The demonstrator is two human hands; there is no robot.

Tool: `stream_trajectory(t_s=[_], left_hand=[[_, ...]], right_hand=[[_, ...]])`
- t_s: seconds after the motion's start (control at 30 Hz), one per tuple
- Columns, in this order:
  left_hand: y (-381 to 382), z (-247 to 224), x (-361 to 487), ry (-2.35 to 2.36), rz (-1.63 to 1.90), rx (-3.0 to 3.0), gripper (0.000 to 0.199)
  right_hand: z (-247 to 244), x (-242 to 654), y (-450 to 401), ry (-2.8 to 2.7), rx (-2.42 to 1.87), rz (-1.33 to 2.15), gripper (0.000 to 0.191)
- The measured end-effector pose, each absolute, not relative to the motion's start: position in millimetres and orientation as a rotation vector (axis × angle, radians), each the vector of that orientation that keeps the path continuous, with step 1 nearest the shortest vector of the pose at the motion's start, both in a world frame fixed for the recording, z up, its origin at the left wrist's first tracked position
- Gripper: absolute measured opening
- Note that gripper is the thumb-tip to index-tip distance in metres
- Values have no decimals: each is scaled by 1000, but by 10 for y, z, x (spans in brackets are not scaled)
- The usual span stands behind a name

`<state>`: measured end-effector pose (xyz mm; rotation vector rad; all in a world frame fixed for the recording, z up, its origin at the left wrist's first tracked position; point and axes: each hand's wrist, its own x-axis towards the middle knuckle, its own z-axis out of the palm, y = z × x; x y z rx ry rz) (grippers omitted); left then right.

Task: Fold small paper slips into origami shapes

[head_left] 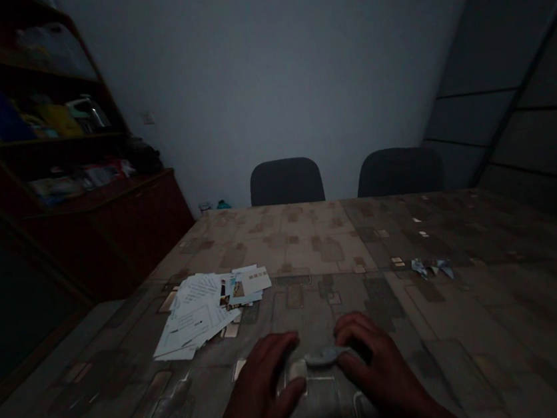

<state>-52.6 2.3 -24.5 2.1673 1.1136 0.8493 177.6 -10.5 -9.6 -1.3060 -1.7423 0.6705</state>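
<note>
Near the table's front edge, a small pale grey object (324, 357), narrow and perhaps folded paper, extends from my right hand (377, 365). The thumb and fingers of that hand pinch its right end. My left hand (266, 391) is just left of the object, with its thumb and fingers apart and nothing between them. A narrow gap shows between the left fingertips and the object's left end. The light is dim, so the object's details are hard to make out.
A spread pile of printed papers (195, 316) lies on the left of the patterned table (320, 311). A small crumpled or folded paper piece (432, 268) sits at the right. Two dark chairs (286, 182) stand behind the table, and a loaded shelf (49, 141) is at the left.
</note>
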Motion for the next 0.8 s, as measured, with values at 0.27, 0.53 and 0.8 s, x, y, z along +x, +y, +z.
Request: stream_trajectory(t_s=[0.27,0.53,0.8], left_hand=[[102,90,-128,1134,1068,1814,21],[111,63,-157,939,1184,1966,15],[100,-23,-148,1014,1094,1971,14]], right_hand=[[88,1807,-164,-1718,-1104,634,13],[96,1876,-167,-1659,-1291,704,6],[-48,1864,-167,-1680,-1230,688,8]])
